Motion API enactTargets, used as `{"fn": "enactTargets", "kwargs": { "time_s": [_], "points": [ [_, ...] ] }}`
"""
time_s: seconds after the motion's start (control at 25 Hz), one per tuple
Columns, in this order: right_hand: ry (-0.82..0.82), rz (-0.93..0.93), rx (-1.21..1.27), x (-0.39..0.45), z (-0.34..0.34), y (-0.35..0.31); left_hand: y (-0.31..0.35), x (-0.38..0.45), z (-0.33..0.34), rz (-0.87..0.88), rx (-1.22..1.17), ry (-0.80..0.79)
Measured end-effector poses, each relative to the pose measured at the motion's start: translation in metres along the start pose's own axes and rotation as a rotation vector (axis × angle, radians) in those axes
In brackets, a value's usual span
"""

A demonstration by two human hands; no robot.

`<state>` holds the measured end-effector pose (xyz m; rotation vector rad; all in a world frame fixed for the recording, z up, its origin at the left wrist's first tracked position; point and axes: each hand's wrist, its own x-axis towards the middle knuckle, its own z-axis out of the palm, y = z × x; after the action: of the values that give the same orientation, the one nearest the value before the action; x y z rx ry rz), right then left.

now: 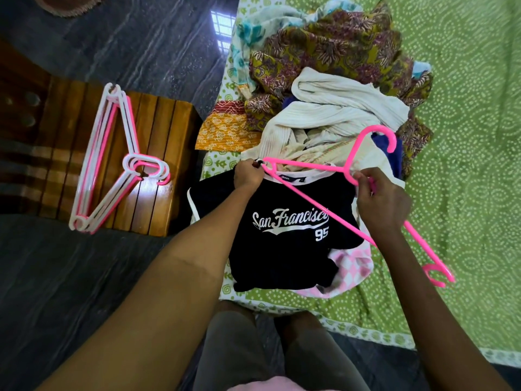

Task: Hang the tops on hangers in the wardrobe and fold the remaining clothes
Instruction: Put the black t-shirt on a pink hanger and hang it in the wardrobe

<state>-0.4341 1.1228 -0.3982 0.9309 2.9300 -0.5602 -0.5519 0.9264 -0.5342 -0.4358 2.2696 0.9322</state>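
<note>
On bed edge, black tee [284, 235] flat under pink hanger [324, 190]: left hand [249, 176] pinched shut on collar plus hanger tip, right hand [380, 203] closed round hanger neck — stretch collar wide, feed left arm inside first, avoid snagging neckband.

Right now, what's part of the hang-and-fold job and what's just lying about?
In play: left hand and right hand on the pink hanger; black San Francisco top; clothes pile; spare hangers.
Lying about: wooden stool; green bedsheet; brown mat.
</note>
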Motion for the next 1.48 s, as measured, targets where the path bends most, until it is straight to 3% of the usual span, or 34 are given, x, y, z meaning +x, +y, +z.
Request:
{"fn": "enactTargets", "kwargs": {
  "time_s": [0.32,0.6,0.92,1.2,1.36,1.48],
  "points": [
    [-0.068,-0.053,-0.04,0.009,0.001,-0.006,-0.002,-0.008,-0.014,0.119,0.237,-0.119],
    [-0.253,-0.169,0.019,0.01,-0.014,-0.026,-0.014,-0.053,-0.037,0.282,0.346,-0.025],
    [-0.308,-0.289,-0.068,0.022,-0.035,-0.055,-0.017,-0.102,-0.061,0.111,0.375,0.098],
    [-0.462,-0.315,0.09,-0.002,0.007,-0.08,0.029,-0.15,-0.038,0.341,0.117,-0.011],
    [-0.657,-0.132,0.481,-0.013,0.021,-0.077,0.027,-0.151,-0.046,0.321,0.013,0.059],
    [-0.703,-0.216,0.404,-0.005,0.015,-0.06,0.019,-0.146,-0.058,0.263,-0.072,0.116]
  ]
}}
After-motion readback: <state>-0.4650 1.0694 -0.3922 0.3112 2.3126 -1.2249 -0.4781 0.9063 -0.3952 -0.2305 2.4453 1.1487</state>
